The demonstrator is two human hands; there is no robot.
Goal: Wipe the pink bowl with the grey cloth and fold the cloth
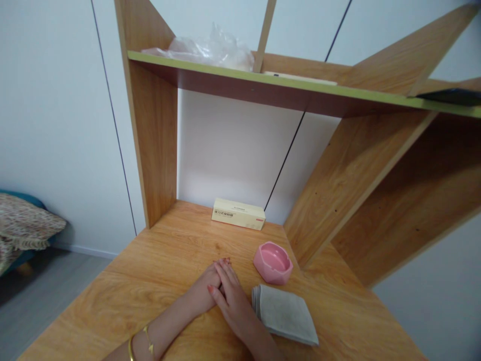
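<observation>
My hands rest together on the wooden desk [176, 238], to the left of the cloth. My right hand [233, 298] lies across my left hand [206, 291], its fingers stretched over it and its thumb apart. Much of my left hand's fingers is covered, but the hand looks flat and holds nothing. Red nail polish shows on the nails, and gold bracelets circle my left wrist. Close by on the right is a folded grey cloth [287, 313]. Behind that cloth sits a pink angular ashtray [273, 263] with a notched rim.
A cream oblong box [238, 214] with printed characters stands against the back wall. Above runs a shelf [300, 93] carrying a clear plastic bag [214, 47] and a dark flat object [453, 97]. Wooden panels flank the desk. A patterned throw [28, 220] covers furniture at left.
</observation>
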